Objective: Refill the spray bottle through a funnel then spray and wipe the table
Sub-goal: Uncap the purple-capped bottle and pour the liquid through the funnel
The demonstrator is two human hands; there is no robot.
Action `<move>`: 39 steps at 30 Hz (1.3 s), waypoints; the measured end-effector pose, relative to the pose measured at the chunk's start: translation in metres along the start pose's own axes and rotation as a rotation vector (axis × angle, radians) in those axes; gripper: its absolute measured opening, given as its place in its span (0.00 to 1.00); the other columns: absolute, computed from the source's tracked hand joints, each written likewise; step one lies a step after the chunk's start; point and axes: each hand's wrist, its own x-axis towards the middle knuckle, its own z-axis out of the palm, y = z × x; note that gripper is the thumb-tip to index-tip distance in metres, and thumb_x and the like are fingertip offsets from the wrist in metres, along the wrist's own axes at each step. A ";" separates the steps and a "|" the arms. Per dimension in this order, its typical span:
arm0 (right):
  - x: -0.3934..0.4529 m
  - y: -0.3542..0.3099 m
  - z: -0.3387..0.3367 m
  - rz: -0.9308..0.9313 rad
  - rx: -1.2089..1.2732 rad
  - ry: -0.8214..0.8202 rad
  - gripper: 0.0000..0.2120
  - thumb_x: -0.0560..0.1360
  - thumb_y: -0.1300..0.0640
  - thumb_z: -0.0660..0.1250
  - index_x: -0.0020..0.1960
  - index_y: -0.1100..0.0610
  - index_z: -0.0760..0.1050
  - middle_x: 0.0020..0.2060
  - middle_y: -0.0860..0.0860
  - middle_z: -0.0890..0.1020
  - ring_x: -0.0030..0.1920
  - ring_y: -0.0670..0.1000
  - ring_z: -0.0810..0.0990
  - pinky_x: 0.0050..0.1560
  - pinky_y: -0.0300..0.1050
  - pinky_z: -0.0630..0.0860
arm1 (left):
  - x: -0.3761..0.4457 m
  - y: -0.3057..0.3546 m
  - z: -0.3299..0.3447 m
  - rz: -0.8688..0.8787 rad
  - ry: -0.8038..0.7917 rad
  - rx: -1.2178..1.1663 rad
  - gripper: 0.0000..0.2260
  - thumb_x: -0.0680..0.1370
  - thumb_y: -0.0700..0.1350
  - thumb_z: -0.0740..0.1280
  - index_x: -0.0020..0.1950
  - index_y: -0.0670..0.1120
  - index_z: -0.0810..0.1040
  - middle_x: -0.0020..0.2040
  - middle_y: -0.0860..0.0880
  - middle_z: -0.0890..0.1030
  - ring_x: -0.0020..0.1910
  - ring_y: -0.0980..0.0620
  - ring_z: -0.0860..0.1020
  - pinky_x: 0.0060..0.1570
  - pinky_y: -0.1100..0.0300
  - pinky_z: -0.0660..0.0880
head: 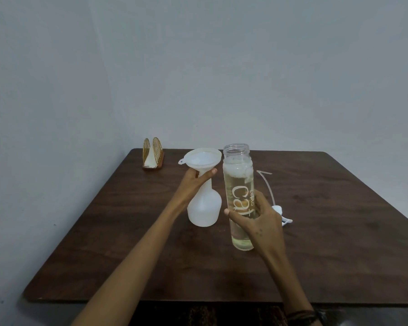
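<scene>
a dark wooden table (pixel 339 243) with rounded corners stands against a plain, pale grey-blue wall (pixel 198 67), its grain catching dim, even light. at the far left corner sits a gold wire holder (pixel 153 153) with a white napkin in it. a strip of grey floor (pixel 10 311) shows below the near left edge.

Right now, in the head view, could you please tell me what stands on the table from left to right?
Napkin holder → spray bottle with funnel, steadied by the left hand → clear bottle in the right hand → spray head with its tube, lying flat.
</scene>
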 end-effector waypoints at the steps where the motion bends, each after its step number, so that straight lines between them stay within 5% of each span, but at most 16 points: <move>1: 0.002 -0.001 -0.003 -0.009 -0.017 -0.004 0.22 0.65 0.53 0.78 0.56 0.51 0.75 0.44 0.42 0.83 0.45 0.41 0.82 0.49 0.37 0.78 | 0.000 -0.001 0.000 -0.007 0.002 0.003 0.18 0.77 0.43 0.65 0.67 0.44 0.71 0.61 0.52 0.77 0.60 0.60 0.75 0.54 0.70 0.74; 7: 0.020 -0.012 -0.022 -0.049 -0.121 -0.030 0.23 0.65 0.54 0.77 0.58 0.49 0.76 0.41 0.40 0.82 0.43 0.36 0.80 0.44 0.28 0.75 | -0.001 -0.006 0.002 -0.029 0.000 0.067 0.14 0.80 0.43 0.61 0.61 0.36 0.75 0.49 0.53 0.79 0.45 0.72 0.77 0.43 0.79 0.71; 13: 0.033 -0.026 -0.033 -0.066 -0.267 -0.119 0.23 0.66 0.53 0.76 0.59 0.50 0.75 0.42 0.40 0.81 0.42 0.38 0.79 0.42 0.30 0.74 | -0.003 -0.007 0.000 -0.025 -0.016 0.111 0.15 0.80 0.45 0.60 0.62 0.37 0.74 0.51 0.54 0.79 0.47 0.74 0.75 0.45 0.81 0.69; 20: 0.036 -0.038 -0.034 -0.045 -0.429 -0.168 0.23 0.66 0.49 0.74 0.60 0.47 0.75 0.43 0.41 0.80 0.46 0.46 0.80 0.49 0.49 0.78 | -0.007 -0.004 0.001 -0.008 -0.015 0.088 0.08 0.81 0.43 0.58 0.59 0.46 0.72 0.52 0.58 0.77 0.50 0.74 0.74 0.49 0.79 0.69; 27: 0.033 -0.049 -0.036 -0.035 -0.519 -0.184 0.23 0.67 0.48 0.73 0.61 0.47 0.74 0.47 0.43 0.81 0.47 0.48 0.79 0.49 0.48 0.77 | -0.015 0.007 0.005 0.009 -0.017 0.039 0.11 0.81 0.42 0.57 0.54 0.60 0.69 0.53 0.64 0.74 0.51 0.76 0.72 0.51 0.79 0.68; 39: 0.036 -0.067 -0.043 -0.038 -0.606 -0.233 0.24 0.68 0.47 0.71 0.63 0.45 0.72 0.52 0.45 0.81 0.46 0.46 0.75 0.43 0.43 0.70 | -0.013 0.006 0.007 0.037 -0.018 0.001 0.11 0.81 0.41 0.57 0.54 0.58 0.69 0.53 0.62 0.74 0.52 0.75 0.73 0.53 0.79 0.67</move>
